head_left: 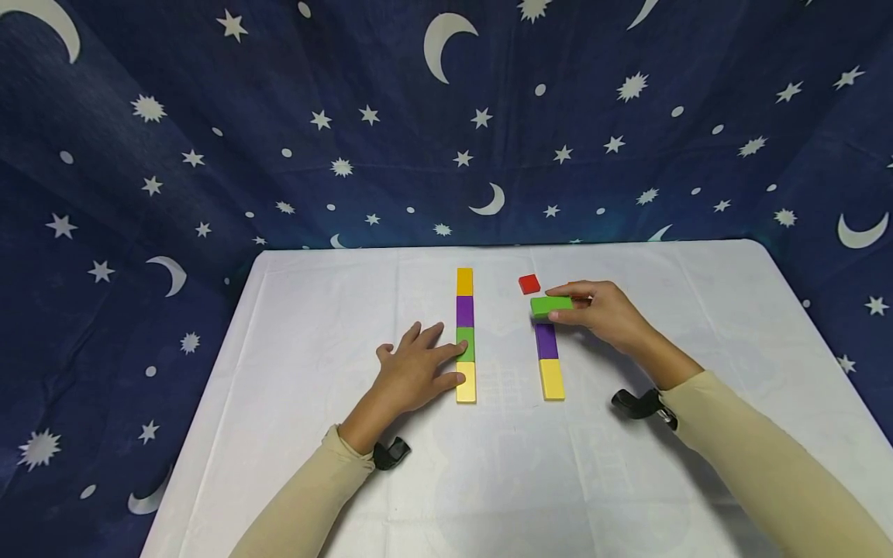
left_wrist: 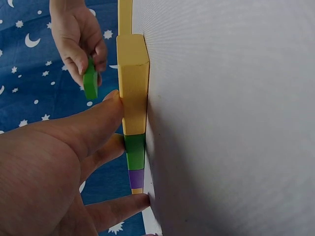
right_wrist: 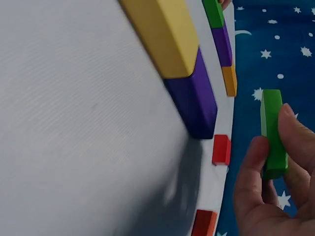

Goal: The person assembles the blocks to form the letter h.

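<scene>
My right hand [head_left: 612, 316] pinches a green block [head_left: 548, 305] between thumb and fingers, raised over the far end of the right row. That row has a purple block [head_left: 547, 342] and a yellow block [head_left: 552, 379] end to end. My left hand [head_left: 410, 373] lies beside the left row with fingers spread. Its thumb touches the near yellow block [left_wrist: 134, 98], and its index fingertip rests at the row's green block [head_left: 465, 345]. Farther along that row come a purple block [head_left: 464, 311] and an orange block [head_left: 464, 281].
A red block [head_left: 529, 284] lies past the right row. An orange-red block [right_wrist: 204, 223] sits near it, mostly hidden behind the right hand in the head view. White cloth covers the table [head_left: 314, 310]; a starry blue curtain [head_left: 391, 93] hangs behind its far edge.
</scene>
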The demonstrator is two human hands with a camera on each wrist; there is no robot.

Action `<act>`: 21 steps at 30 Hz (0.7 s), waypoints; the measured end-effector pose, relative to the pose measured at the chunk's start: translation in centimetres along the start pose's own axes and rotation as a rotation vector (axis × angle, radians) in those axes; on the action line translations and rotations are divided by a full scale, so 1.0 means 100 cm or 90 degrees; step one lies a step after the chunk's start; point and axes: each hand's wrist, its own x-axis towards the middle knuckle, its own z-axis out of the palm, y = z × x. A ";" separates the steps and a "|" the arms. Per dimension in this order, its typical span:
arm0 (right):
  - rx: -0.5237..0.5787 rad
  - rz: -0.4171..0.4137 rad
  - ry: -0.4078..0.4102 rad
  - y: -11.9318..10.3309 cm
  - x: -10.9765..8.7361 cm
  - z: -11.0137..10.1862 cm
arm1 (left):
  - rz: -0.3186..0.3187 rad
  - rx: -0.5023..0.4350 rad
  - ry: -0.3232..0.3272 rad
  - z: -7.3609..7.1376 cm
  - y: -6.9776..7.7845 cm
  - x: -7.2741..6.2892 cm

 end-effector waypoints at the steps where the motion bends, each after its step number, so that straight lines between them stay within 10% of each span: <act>1: -0.005 -0.001 -0.003 -0.002 0.001 0.001 | 0.000 0.000 0.000 0.000 0.000 0.000; 21: 0.052 0.043 -0.012 -0.037 0.027 0.031 | -0.004 0.006 -0.009 -0.002 0.001 0.001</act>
